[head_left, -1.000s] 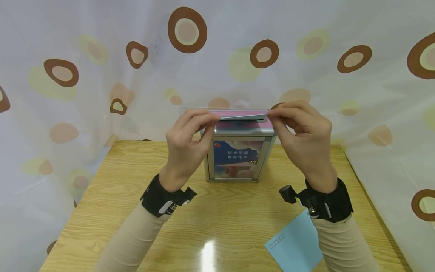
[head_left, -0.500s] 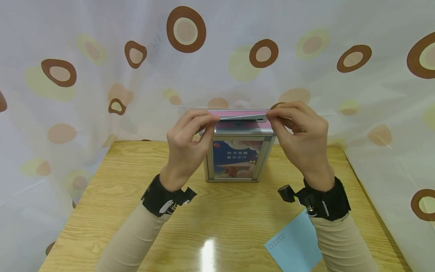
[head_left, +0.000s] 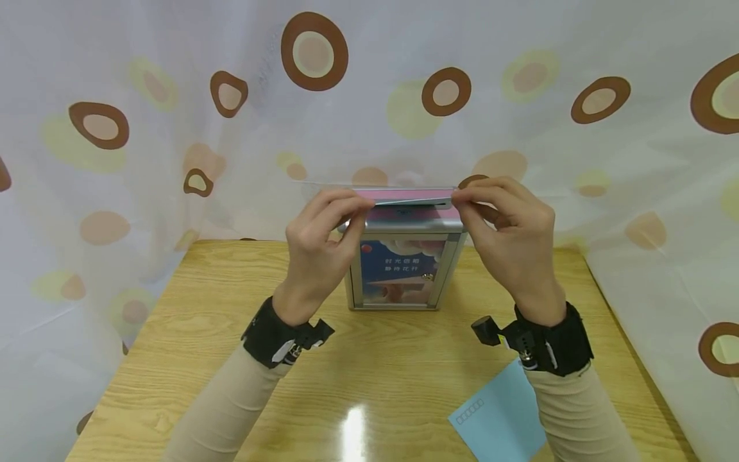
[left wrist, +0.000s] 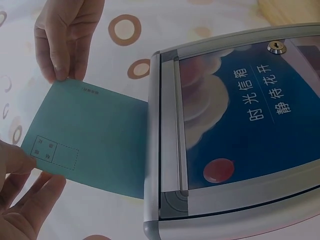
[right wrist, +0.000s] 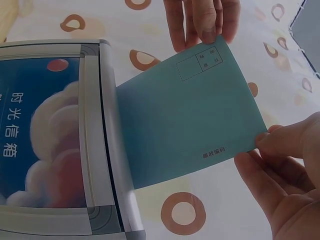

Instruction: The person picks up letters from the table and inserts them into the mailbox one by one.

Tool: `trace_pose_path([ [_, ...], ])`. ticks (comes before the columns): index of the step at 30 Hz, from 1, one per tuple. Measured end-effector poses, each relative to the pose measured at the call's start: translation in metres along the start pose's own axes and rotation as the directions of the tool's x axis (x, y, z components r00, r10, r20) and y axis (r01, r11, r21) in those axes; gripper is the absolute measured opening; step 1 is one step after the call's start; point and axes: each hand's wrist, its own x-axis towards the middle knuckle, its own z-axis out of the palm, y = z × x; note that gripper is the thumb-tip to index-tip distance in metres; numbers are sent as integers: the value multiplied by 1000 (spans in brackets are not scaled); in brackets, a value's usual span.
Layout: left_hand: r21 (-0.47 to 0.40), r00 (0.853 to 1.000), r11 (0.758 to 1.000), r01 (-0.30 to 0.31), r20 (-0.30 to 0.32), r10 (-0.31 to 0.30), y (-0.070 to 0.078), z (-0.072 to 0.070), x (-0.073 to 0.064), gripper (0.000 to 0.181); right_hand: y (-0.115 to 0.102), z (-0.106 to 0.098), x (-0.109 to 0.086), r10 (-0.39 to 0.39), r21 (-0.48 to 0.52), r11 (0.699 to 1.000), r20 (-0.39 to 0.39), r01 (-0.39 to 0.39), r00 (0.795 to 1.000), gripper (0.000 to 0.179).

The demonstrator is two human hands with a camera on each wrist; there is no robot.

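Note:
My left hand (head_left: 323, 250) and right hand (head_left: 514, 244) each pinch an upper corner of a light blue-green envelope (left wrist: 95, 130) between thumb and fingers. It stands upright over the top of a mailbox (head_left: 404, 269) with silver edges, a pink top and a picture door. From the head camera the envelope shows only as a thin strip, slightly higher at its right end. Both wrist views show its lower edge hidden behind the mailbox's top rim (right wrist: 112, 135). Printed stamp boxes mark the corner near my left hand.
A second light blue envelope (head_left: 499, 414) lies on the wooden table (head_left: 260, 385), partly under my right forearm. On the mailbox door is a small metal lock (left wrist: 276, 47). A white curtain (head_left: 369, 128) with brown ring patterns hangs behind and along both sides.
My right hand has shifted slightly left and down, and the envelope's right end sits a little lower. My left hand has barely moved and both grips stay the same.

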Motion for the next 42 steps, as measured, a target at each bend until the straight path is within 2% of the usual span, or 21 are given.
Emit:
trace_pose_path([
  [10,9,1000,1000,-2,3,2,-3,0,-3,8,2,2,-2,9,-27,1000,-1,-9,1000,16],
  [29,31,1000,1000,7,26,-8,-7,0,-8,10,8,6,-4,16,3,1000,7,-16,1000,19],
  [42,18,1000,1000,23,11,-23,-10,3,-9,11,14,6,-6,21,-20,1000,14,-21,1000,17],
])
